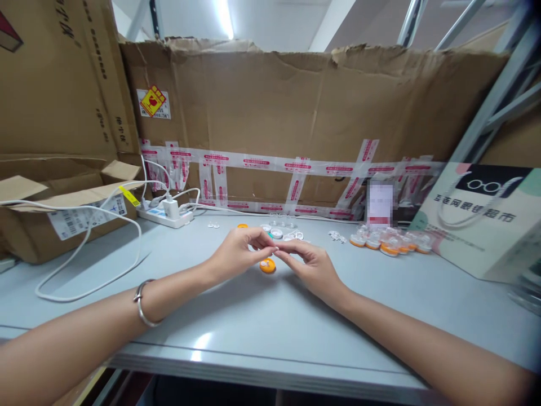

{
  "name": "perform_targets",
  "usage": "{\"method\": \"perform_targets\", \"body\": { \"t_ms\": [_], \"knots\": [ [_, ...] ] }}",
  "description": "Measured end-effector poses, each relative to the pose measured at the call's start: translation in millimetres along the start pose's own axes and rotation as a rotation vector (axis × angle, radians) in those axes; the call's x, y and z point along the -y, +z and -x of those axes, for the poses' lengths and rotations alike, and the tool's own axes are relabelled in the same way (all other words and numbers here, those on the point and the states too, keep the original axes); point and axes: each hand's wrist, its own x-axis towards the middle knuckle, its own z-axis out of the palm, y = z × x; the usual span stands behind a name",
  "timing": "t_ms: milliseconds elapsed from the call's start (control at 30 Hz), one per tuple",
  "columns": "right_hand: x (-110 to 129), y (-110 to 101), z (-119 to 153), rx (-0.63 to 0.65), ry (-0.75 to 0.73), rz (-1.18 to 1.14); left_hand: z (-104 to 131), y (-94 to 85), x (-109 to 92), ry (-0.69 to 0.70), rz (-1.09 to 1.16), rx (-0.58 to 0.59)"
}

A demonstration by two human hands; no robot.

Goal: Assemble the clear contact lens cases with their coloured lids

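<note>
My left hand (244, 252) and my right hand (311, 269) meet fingertip to fingertip above the table. Both are closed in a pinch around something too small to make out; a bit of green shows behind the fingers. Just below the fingertips lies a round orange piece (267, 266) with small pale parts on it. Behind my hands are white round rings (276, 233), a second orange piece (242, 226) partly hidden by my left hand, and a row of clear round pieces (284, 221). Small white parts (337, 237) lie to the right.
Clear-and-orange round pieces (389, 247) are heaped at the right, before a phone (379, 204). A paper bag (477, 225) stands beside them. At the left are a power strip (181, 220), a looping white cable (138, 248) and an open carton (29, 231). Cardboard (270, 107) walls the back.
</note>
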Motion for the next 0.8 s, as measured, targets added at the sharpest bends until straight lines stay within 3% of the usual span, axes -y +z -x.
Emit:
{"method": "perform_targets", "body": {
  "t_ms": [133, 300, 433, 567, 800],
  "knots": [
    [-4, 1, 0, -0.032, 0.011, -0.014, 1, 1.3, 8, -0.024, 0.009, 0.007],
    [-11, -2, -3, 0.017, 0.010, 0.081, -2, -6.1, 26, -0.038, -0.132, 0.123],
    [-19, -3, -5, 0.123, -0.117, 0.239, -2, -9.3, 38, -0.005, -0.311, 0.231],
    [-24, -2, -6, 0.192, -0.251, 0.417, -2, -8.3, 40, -0.002, -0.287, 0.341],
    [-30, 0, -5, 0.237, -0.354, 0.538, -4, -8.9, 36, -0.010, -0.227, 0.349]
  ]
}}
